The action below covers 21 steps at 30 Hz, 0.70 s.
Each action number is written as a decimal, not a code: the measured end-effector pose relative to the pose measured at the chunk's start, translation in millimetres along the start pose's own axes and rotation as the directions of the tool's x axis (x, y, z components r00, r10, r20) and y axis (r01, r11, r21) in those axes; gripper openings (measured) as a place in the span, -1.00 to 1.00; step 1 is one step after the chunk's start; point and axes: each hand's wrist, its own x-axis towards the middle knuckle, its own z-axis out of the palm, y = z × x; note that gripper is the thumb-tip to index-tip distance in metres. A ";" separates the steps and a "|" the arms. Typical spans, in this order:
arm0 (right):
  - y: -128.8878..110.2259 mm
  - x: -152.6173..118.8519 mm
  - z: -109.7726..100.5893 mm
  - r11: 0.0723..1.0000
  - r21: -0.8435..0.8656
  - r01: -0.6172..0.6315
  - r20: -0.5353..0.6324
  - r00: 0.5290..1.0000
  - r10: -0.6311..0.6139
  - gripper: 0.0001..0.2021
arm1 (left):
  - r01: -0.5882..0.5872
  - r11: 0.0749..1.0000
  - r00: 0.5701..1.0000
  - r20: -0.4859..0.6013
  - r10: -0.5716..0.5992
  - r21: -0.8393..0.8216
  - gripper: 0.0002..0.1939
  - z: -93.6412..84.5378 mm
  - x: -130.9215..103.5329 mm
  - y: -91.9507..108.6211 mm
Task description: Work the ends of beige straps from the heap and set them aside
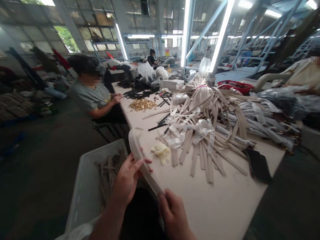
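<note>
A long pale strap runs between my two hands at the near edge of the table, and its far end curls back in a loop. My left hand grips it partway along, thumb on top and fingers around the far side. Lower down, my right hand pinches the strap between thumb and fingers. Just past the strap lies a crumpled cream-coloured glove. A large heap of beige straps, some wrapped in clear film, spreads over the table to the right.
A white plastic bin with beige strips stands left of my legs. On the table are a pile of gold metal pieces, black strips, a black flat object and a red basket. A co-worker sits at the left edge.
</note>
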 end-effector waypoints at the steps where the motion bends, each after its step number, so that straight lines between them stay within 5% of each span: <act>1: -0.9 -2.7 13.8 1.000 0.004 -0.010 0.033 0.999 0.010 -0.62 | 0.047 0.999 0.997 -0.066 -0.048 -0.009 -0.48 -10.9 -20.6 -11.5; 5: -1.3 -10.4 63.6 0.999 -0.023 -0.023 0.221 0.975 0.027 -0.62 | 0.143 0.989 0.943 -0.300 -0.147 -0.033 -0.62 -60.3 -70.4 -43.7; 8: 2.4 -14.8 85.8 0.996 -0.086 -0.033 0.368 0.928 0.063 -0.68 | 0.064 0.997 0.903 -0.423 -0.080 -0.052 -0.67 -121.9 -60.3 -38.7; 13: 28.4 -21.4 85.1 0.963 -0.256 -0.085 0.425 0.885 0.191 -0.72 | -0.025 0.996 0.819 -0.572 -0.032 -0.091 -0.81 -254.9 17.2 -1.9; 15: 44.7 -22.6 78.5 0.946 -0.307 -0.103 0.427 0.874 0.233 -0.73 | 0.042 0.994 0.801 -0.591 -0.095 -0.103 -0.87 -296.8 54.5 10.3; 21: 82.7 -22.6 71.3 0.895 -0.413 -0.172 0.404 0.846 0.348 -0.71 | 0.292 0.955 0.757 -0.597 -0.267 -0.056 -0.89 -362.3 146.3 22.6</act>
